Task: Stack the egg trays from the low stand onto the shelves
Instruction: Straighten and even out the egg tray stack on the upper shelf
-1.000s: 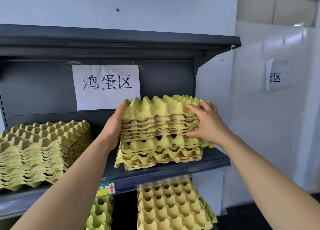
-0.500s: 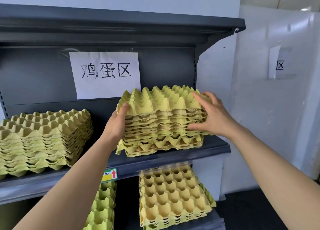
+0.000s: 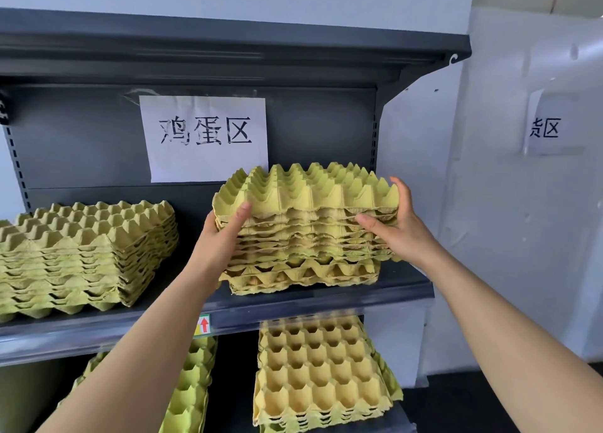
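Observation:
A stack of yellow-green egg trays (image 3: 306, 223) sits on the right part of the dark grey shelf (image 3: 326, 298). My left hand (image 3: 222, 240) grips its left front corner, thumb up on the top tray. My right hand (image 3: 398, 227) holds the right side, fingers wrapped round the upper trays and thumb along the front. The upper trays rest on the lower ones with no gap showing. A second stack of egg trays (image 3: 85, 253) stands on the same shelf at the left.
A white paper sign (image 3: 205, 138) hangs on the shelf's back panel under the top shelf (image 3: 228, 47). Two more stacks of trays (image 3: 319, 370) (image 3: 192, 387) lie on the shelf below. A white wall (image 3: 522, 220) closes off the right.
The upper trays have come down onto the lower ones and the gap between them has closed. Both hands stay on the sides of the stack.

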`<state>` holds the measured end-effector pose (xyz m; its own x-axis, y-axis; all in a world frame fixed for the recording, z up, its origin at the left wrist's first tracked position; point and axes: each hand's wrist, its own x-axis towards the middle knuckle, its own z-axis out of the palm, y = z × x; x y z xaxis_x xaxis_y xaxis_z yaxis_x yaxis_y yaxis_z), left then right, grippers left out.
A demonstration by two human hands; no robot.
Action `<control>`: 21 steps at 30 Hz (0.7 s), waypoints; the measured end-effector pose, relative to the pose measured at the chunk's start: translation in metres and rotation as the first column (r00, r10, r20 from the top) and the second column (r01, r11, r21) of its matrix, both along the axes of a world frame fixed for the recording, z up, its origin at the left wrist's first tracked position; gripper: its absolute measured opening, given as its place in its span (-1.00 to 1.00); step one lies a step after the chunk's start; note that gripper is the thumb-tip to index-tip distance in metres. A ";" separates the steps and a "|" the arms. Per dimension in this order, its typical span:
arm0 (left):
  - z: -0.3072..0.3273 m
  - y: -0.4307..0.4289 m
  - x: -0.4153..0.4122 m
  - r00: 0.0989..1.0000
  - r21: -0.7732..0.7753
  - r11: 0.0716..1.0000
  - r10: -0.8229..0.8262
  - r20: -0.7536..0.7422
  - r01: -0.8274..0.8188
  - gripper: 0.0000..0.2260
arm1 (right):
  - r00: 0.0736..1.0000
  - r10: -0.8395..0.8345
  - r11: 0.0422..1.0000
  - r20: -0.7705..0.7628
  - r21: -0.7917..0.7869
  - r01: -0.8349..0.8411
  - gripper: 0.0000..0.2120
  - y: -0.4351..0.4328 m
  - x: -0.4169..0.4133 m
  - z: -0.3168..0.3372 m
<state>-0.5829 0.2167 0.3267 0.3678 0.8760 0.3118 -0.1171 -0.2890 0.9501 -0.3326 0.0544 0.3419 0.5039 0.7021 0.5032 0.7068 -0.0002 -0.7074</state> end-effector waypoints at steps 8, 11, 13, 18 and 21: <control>0.024 -0.004 0.017 0.989 -0.033 0.997 0.077 0.130 -0.074 -0.44 | 0.999 0.038 0.990 -0.034 0.135 -0.033 -0.21 0.005 0.011 0.012; 0.036 0.000 0.018 0.986 -0.034 0.997 0.070 0.149 -0.066 -0.24 | 0.997 0.055 0.984 -0.053 0.170 -0.045 -0.18 0.007 0.014 0.019; 0.036 0.001 0.017 0.987 -0.051 0.997 0.068 0.145 -0.061 -0.15 | 0.997 0.054 0.984 -0.045 0.172 -0.046 -0.19 0.007 0.015 0.020; 0.020 -0.001 0.021 0.986 -0.048 0.998 0.054 0.155 -0.047 -0.44 | 0.999 0.047 0.989 -0.017 0.143 -0.044 -0.19 0.009 0.018 0.011; 0.019 -0.004 0.025 0.986 -0.018 0.999 0.041 0.160 -0.039 -0.43 | 0.998 0.047 0.986 -0.038 0.160 -0.041 -0.19 0.007 0.023 0.013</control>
<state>-0.5575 0.2122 0.3456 0.2786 0.8939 0.3510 -0.2572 -0.2827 0.9241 -0.3092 0.0615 0.3550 0.4970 0.6368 0.5895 0.6738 0.1449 -0.7246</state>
